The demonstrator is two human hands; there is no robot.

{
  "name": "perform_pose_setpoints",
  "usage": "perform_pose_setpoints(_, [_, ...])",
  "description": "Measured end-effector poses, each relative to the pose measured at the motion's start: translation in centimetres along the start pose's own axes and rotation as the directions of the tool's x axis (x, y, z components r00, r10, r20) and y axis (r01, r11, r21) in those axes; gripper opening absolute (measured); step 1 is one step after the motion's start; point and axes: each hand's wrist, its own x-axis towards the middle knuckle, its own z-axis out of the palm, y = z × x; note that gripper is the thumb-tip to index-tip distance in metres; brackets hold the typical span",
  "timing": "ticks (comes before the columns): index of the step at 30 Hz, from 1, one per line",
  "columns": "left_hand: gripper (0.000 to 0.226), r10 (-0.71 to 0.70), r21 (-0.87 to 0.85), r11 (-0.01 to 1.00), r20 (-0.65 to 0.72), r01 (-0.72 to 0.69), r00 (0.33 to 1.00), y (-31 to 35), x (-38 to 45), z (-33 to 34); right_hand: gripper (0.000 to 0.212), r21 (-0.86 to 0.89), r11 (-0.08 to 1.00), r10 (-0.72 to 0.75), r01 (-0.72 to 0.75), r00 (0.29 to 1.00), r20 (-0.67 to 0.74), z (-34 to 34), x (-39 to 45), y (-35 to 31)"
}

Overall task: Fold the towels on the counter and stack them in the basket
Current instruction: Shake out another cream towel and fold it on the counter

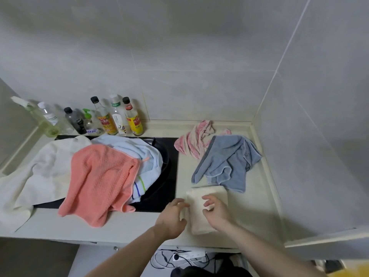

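Note:
A folded cream towel [201,193] lies on the counter [259,206] near the front edge. My left hand [172,217] is at its left side and my right hand [216,212] is over its right half, fingers loosely spread, gripping nothing. Behind it lie a crumpled blue-grey towel [229,160] and a pink-and-white towel [194,140]. On the stove to the left are a coral waffle towel [99,180], a light blue striped towel [143,156] and a large white towel [38,172]. No basket is in view.
Several bottles [111,118] stand along the back wall behind the black stove [165,192]. Tiled walls close in the counter at the back and right. A power strip with cables [187,256] lies on the floor below the counter edge.

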Motion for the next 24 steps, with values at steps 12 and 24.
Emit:
perform_pose_setpoints(12, [0.079,-0.043,-0.030,0.998,0.227,0.051,0.973,1.8,1.5,2.7,0.038,-0.211,0.975,-0.066,0.077,0.996,0.057,-0.6,-2.9,4.5])
perform_pose_setpoints(24, [0.072,-0.167,-0.337,0.913,0.208,0.231,0.964,1.9,3.0,2.6,0.040,-0.375,0.927,0.008,0.011,0.999,0.050,-1.8,-2.3,5.3])
